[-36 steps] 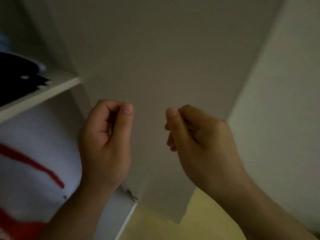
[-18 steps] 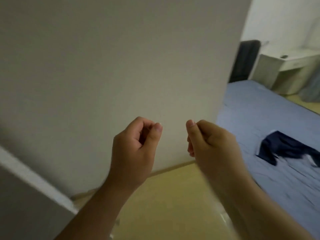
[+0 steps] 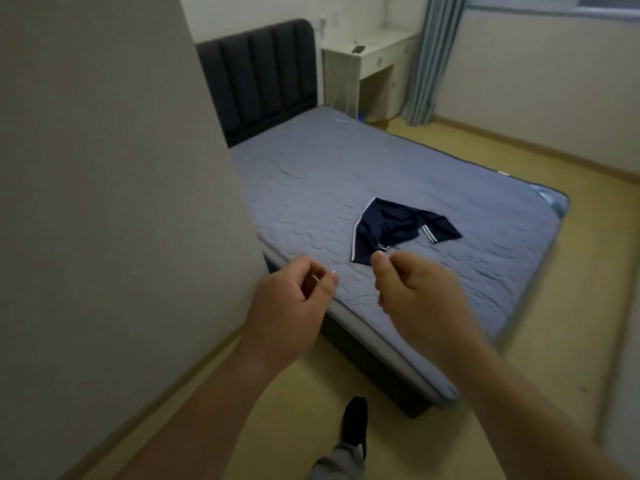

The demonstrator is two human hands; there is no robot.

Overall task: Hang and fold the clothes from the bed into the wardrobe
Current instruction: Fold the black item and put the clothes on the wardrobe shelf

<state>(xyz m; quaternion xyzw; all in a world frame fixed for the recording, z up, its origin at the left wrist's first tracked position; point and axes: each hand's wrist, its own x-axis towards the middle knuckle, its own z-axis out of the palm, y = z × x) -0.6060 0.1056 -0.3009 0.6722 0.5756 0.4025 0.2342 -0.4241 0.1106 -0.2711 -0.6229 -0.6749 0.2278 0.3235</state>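
Observation:
A dark navy garment [image 3: 398,233] with white stripe trim lies crumpled on the blue quilted bed [image 3: 346,161], near the bed's near edge. My left hand [image 3: 287,306] and my right hand [image 3: 419,296] are raised side by side in front of me, over the bed's near corner. Both have loosely curled fingers and hold nothing. The right hand's thumb tip overlaps the garment's near end in the picture, but the hand is apart from it. The wardrobe's inside is out of view.
A tall pale panel [image 3: 104,168] fills the left side. A dark padded headboard [image 3: 259,77] stands behind the bed, with a white desk [image 3: 370,64] and a blue curtain [image 3: 433,57] beyond. Yellow floor [image 3: 284,410] runs along the bed; my black shoe [image 3: 353,420] steps on it.
The view has swung right, from the wardrobe shelf and hanging white-and-red shirt to the bed and the navy garment. Both hands stay raised, curled and holding nothing.

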